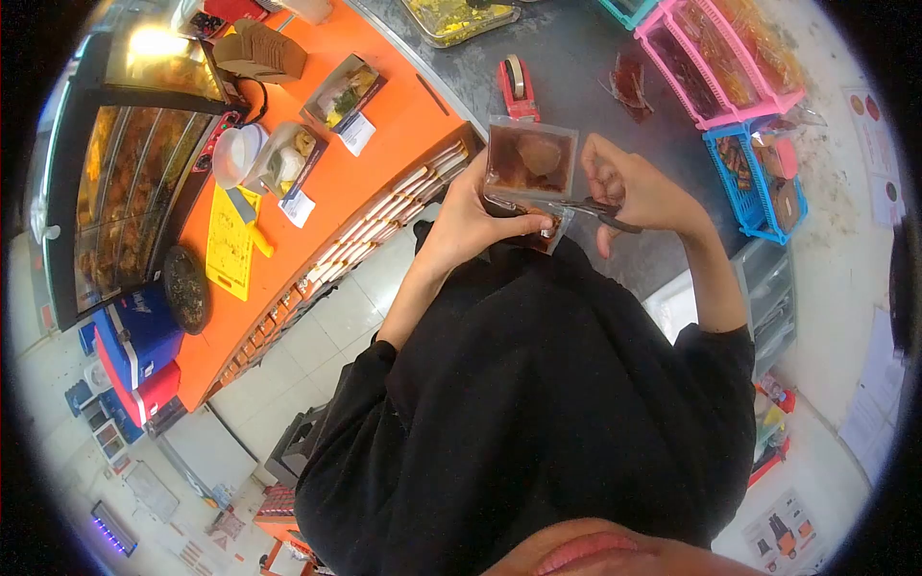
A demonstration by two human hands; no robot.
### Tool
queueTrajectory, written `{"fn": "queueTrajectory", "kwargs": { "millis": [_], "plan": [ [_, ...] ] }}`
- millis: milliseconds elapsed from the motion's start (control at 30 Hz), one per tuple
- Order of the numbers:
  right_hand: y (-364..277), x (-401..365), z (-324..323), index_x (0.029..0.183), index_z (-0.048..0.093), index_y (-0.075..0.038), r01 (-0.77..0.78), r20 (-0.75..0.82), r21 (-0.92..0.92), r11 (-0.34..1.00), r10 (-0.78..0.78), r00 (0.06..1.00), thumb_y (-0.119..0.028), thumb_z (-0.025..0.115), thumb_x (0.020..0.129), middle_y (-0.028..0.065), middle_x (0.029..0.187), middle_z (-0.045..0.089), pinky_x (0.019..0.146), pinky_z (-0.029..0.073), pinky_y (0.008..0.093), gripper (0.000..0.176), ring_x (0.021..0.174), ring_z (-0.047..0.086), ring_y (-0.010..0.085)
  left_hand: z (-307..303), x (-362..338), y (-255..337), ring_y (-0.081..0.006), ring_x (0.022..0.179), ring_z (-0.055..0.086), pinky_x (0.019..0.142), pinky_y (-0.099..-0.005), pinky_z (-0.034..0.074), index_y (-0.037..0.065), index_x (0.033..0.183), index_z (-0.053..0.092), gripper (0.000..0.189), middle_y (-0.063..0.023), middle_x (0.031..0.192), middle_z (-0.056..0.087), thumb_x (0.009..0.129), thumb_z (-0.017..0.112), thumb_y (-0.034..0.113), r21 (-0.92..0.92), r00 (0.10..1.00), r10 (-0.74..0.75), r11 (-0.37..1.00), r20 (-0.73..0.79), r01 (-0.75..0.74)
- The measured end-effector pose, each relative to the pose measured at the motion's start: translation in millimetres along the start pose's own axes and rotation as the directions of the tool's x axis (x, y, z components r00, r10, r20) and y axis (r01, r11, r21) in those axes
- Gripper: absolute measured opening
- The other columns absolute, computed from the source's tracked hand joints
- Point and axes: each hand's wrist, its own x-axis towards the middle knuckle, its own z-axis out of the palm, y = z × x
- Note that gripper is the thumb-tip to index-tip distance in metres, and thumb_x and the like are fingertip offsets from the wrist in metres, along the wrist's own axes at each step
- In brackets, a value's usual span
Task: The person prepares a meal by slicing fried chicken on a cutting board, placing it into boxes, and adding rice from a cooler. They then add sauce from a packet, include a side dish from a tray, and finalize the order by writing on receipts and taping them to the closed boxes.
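Observation:
My left hand [469, 219] is closed on clear plastic sachets of dark brown sauce. The upper sachet [531, 165] stands above my thumb, and a lower sachet [549, 230] hangs beneath it. In my right hand [642, 187] is a pair of dark-handled scissors [615, 217], its blades pointing left at the strip between the two sachets. Whether the blades are cutting the plastic cannot be made out. Just beyond the sachets sits a red tape dispenser [517, 88] on the grey worktop [576, 77]. Another dark red sachet [628, 84] lies to its right.
Pink [709, 121] and blue baskets [722, 158] with packets stand along the right wall. On the orange counter [327, 206] at left are food boxes [312, 113], a yellow cutting board [226, 252] with a knife [257, 233], and a glass food display case [91, 206].

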Motion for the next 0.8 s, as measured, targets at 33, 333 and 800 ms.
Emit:
{"fn": "queueTrajectory", "kwargs": {
  "millis": [33, 333, 800],
  "plan": [
    [3, 1, 0, 0.097, 0.037, -0.009, 0.003, -0.001, 0.001, 1.000, -0.003, 1.000, -0.010, 0.093, 0.054, 0.0027, 0.063, 0.052, 0.051, 0.036, 0.0250, 0.071, 0.060, 0.046, 0.0064, 2, 2, -2, -0.0152, 0.106, 0.060, 0.095, -0.0321, 0.046, 0.003, 0.129, 0.049, 0.071, -0.0091, 0.127, 0.056, 0.068, 0.086, 0.007, 0.000, 0.993, 0.079, 0.997, -0.091, -0.079],
    [33, 7, 0, 0.098, 0.035, -0.011, -0.019, 0.106, 0.155, 0.988, 0.002, 0.994, -0.013, 0.096, 0.051, -0.0007, 0.071, 0.051, 0.053, 0.037, 0.0218, 0.077, 0.064, 0.047, 0.0055, -3, 6, -7, -0.0154, 0.102, 0.064, 0.091, -0.0305, 0.050, 0.008, 0.116, 0.055, 0.055, -0.0058, 0.113, 0.062, 0.070, 0.083, 0.002, -0.105, 0.973, -0.034, 0.993, 0.229, 0.059],
    [57, 33, 31, 0.104, 0.031, -0.012, -0.015, 0.192, 0.447, 0.894, -0.080, 0.978, -0.008, 0.093, 0.058, 0.0033, 0.078, 0.057, 0.054, 0.039, 0.0228, 0.077, 0.068, 0.051, 0.0067, -9, 8, -13, -0.0129, 0.089, 0.067, 0.081, -0.0264, 0.050, 0.005, 0.104, 0.056, 0.041, -0.0065, 0.098, 0.068, 0.072, 0.080, -0.002, -0.163, 0.935, -0.152, 0.963, 0.320, 0.213]
  ]
}}
